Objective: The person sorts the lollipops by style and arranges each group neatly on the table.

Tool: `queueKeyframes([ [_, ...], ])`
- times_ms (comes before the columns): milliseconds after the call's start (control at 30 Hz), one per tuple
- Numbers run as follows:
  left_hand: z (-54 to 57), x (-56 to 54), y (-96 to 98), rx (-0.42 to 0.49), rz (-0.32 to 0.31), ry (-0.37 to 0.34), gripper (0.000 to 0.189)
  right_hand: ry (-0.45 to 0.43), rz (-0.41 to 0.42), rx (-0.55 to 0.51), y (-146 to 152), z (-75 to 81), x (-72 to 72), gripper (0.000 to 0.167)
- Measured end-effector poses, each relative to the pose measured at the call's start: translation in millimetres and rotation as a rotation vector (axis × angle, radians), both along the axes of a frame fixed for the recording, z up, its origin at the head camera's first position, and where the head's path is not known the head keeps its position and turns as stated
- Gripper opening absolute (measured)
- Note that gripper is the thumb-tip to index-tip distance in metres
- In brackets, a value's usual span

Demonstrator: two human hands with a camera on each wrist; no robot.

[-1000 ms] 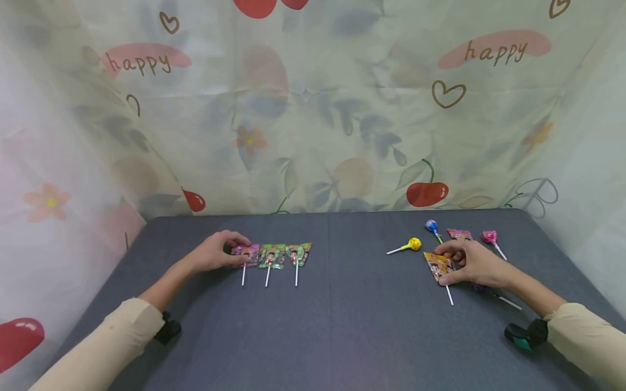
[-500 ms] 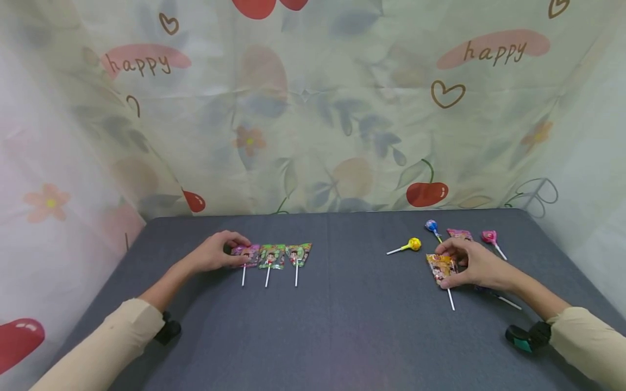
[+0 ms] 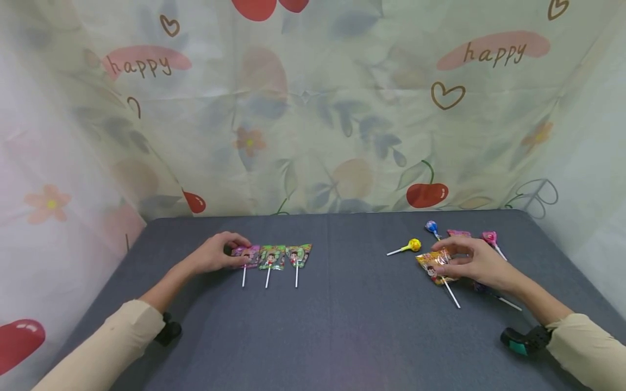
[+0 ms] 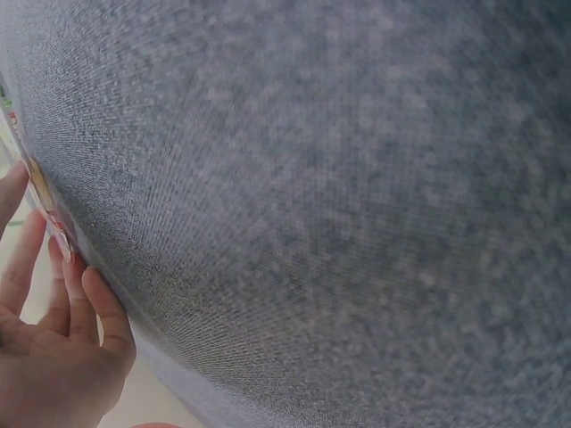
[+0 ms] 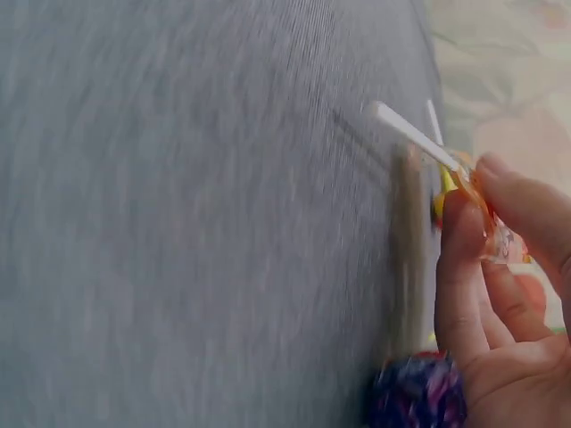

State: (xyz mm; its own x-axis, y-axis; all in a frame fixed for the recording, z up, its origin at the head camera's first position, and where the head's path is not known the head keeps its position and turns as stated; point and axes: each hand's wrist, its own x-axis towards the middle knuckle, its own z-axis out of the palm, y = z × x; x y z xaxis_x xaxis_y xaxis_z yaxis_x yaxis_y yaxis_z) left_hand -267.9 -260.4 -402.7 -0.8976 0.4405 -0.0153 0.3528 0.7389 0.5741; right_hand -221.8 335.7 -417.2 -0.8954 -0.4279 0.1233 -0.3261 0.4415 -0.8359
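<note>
My right hand [image 3: 481, 264] pinches a lollipop in a flat orange wrapper [image 3: 426, 263] between thumb and fingers. Its white stick points toward me, and the right wrist view has the stick [image 5: 415, 136] raised off the cloth with a shadow below. At the left, my left hand [image 3: 216, 251] holds a pink-wrapped lollipop [image 3: 251, 254] at its left side, thumb and fingers on opposite edges. That lollipop lies first in a row with two green-wrapped lollipops, one in the middle [image 3: 271, 256] and one at the right end [image 3: 298, 254], all sticks toward me.
Around my right hand lie a yellow lollipop [image 3: 414, 244], a blue one [image 3: 431, 226], a round pink one [image 3: 489, 237] and a flat pink packet [image 3: 458, 233]. A dark purple lollipop [image 5: 419, 392] sits below that hand. A patterned curtain [image 3: 313, 136] rises behind the grey table [image 3: 313, 336].
My right hand has turned the orange lollipop, first drawing it slightly toward me, then tilting its wrapper to the left. My left hand and the row have stayed put.
</note>
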Motion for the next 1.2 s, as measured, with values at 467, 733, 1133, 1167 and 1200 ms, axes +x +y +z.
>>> queueKeyframes([
  [467, -1.8, -2.3, -2.8, -0.005, 0.006, -0.003, 0.041, -0.151, -0.005, -0.132, -50.7, 21.0, -1.5, 0.043],
  [733, -2.3, -3.1, -1.4, -0.008, 0.007, -0.015, 0.041, -0.136, 0.008, -0.135, -99.2, 22.3, -16.1, 0.043],
  [1133, -2.0, -3.3, -0.5, -0.018, 0.027, -0.032, 0.041, -0.147, 0.016, -0.156, -165.9, 11.7, -36.2, 0.038],
  [1167, -1.9, -3.3, -0.6, -0.021, 0.028, -0.031, 0.041, -0.151, 0.014, -0.151, -170.0, 10.3, -37.2, 0.038],
  [1200, -1.7, -3.3, -0.7, -0.022, 0.028, -0.031, 0.041, -0.157, 0.012, -0.149, -173.9, 8.8, -38.0, 0.037],
])
